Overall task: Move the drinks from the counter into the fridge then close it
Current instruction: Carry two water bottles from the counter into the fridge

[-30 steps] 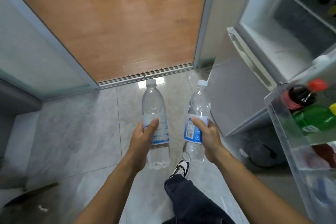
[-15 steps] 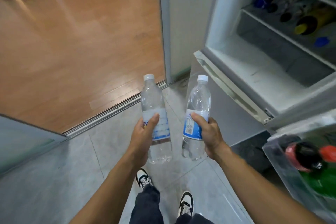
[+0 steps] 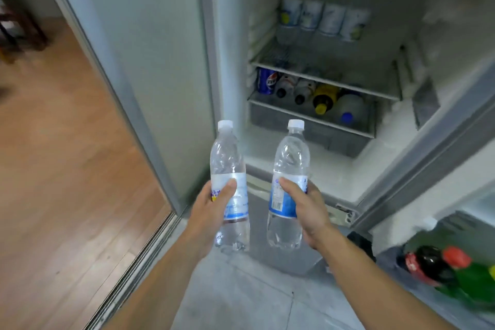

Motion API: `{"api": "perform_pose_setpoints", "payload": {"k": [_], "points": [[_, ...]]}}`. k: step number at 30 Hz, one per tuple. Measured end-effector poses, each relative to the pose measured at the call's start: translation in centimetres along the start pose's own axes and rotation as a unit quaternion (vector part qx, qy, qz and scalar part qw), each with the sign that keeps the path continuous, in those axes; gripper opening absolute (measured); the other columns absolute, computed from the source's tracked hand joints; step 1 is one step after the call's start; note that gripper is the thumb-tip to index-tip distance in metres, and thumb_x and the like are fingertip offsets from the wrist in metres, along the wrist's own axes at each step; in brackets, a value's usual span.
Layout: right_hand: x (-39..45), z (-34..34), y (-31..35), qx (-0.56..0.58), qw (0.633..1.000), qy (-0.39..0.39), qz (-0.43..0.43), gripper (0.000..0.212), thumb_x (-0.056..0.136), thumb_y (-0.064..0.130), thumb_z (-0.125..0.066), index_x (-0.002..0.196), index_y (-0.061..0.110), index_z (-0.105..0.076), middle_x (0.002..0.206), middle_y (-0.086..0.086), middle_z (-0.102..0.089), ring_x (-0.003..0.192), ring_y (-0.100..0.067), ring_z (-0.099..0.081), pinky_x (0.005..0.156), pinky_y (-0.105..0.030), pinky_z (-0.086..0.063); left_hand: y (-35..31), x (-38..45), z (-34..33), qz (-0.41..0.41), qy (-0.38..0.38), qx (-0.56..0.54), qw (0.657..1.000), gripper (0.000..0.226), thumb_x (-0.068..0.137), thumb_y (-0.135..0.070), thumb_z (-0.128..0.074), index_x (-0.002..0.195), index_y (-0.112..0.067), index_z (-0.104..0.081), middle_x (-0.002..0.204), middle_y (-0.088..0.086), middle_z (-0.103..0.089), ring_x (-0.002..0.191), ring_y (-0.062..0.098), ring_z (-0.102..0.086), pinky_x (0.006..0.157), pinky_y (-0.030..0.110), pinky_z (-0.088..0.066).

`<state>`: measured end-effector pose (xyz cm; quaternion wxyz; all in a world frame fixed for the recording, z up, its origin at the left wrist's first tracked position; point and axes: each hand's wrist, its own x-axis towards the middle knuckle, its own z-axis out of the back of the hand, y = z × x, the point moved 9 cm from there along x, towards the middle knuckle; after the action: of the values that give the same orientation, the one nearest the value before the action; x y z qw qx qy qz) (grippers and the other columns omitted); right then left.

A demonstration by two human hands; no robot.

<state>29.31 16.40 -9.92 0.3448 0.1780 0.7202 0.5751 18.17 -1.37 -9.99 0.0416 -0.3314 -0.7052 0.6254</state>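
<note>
1. You stand on a grey tile floor [image 3: 241,289] with wood flooring to your left past a sliding-door track, and the open fridge [image 3: 348,169] straight ahead. Its door [image 3: 442,222] hangs open at your right.
2. Your left hand [image 3: 211,211] grasps the left bottle [image 3: 229,169] around its label, thumb across the front and fingers curled behind.
3. Your right hand [image 3: 308,209] grasps the right bottle [image 3: 290,169] the same way, at label height.
4. Both bottles are in the air, side by side and apart, in front of the fridge's lower edge; neither is inside yet.
5. Each bottle stands nearly upright, long axis running base to cap, white caps pointing up and slightly away from you toward the fridge interior.
6. By my reading, the step in hand is the carry-in: the bottles are off the counter and not yet stored.
7. Inside, the upper shelf [image 3: 324,72] holds 4 cans [image 3: 321,19] at the back, and the shelf below holds drinks [image 3: 308,91] lying on their sides, caps toward you.
8. The white floor [image 3: 308,158] of the compartment below those shelves looks bare and is the nearest landing spot.
9. The next move calls for reaching forward and either tipping the bottles onto their sides or checking the headroom before standing them up.
10. The door shelf [image 3: 401,257] at lower right already carries a dark soda [image 3: 428,262] and a green bottle [image 3: 476,284], so room there looks tight.
11. The door cannot be closed until both hands let go.
</note>
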Motion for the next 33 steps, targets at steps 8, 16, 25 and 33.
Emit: {"api": "perform_pose_setpoints", "payload": {"k": [8, 16, 25, 33], "points": [[4.7, 3.7, 9.0, 0.039, 0.991, -0.094, 0.087, 0.044, 0.065, 0.045, -0.077, 0.103, 0.025, -0.07, 0.095, -0.001, -0.078, 0.088, -0.019, -0.075, 0.076, -0.035, -0.059, -8.6, 7.1, -7.5, -0.064, 0.112, 0.044, 0.991, 0.038, 0.065, -0.06, -0.075, 0.096, -0.038, -0.072, 0.094, 0.002, -0.077, 0.081, 0.022, -0.075, 0.064, 0.036, -0.059], [9.7, 8.4, 16.9, 0.071, 0.965, -0.188, 0.167, 0.031, 0.071, 0.042, -0.075, 0.097, 0.026, -0.069, 0.087, 0.009, -0.077, 0.082, -0.011, -0.074, 0.069, -0.028, -0.057, -15.0, 12.5, -13.0, -0.13, 0.111, 0.067, 0.983, 0.047, 0.067, -0.062, -0.074, 0.104, -0.034, -0.067, 0.094, -0.003, -0.078, 0.087, 0.019, -0.075, 0.076, 0.04, -0.06], [14.5, 11.2, 23.8, 0.066, 0.924, -0.272, 0.259, 0.024, 0.08, 0.035, -0.079, 0.096, 0.031, -0.061, 0.081, 0.02, -0.071, 0.074, 0.004, -0.069, 0.054, -0.007, -0.048, -21.8, 18.9, -18.6, -0.233, 0.105, 0.1, 0.962, 0.02, 0.085, -0.033, -0.076, 0.098, -0.027, -0.063, 0.085, -0.006, -0.077, 0.076, 0.012, -0.075, 0.06, 0.023, -0.058], [20.1, 12.8, 29.5, -0.003, 0.892, -0.31, 0.33, 0.047, 0.085, 0.022, -0.076, 0.124, 0.013, -0.053, 0.116, 0.001, -0.065, 0.094, 0.002, -0.064, 0.074, -0.008, -0.05, -27.3, 26.8, -21.8, -0.34, 0.069, 0.131, 0.929, 0.044, 0.084, -0.028, -0.076, 0.122, -0.018, -0.056, 0.104, -0.013, -0.066, 0.086, -0.01, -0.065, 0.064, 0.004, -0.048]]}}
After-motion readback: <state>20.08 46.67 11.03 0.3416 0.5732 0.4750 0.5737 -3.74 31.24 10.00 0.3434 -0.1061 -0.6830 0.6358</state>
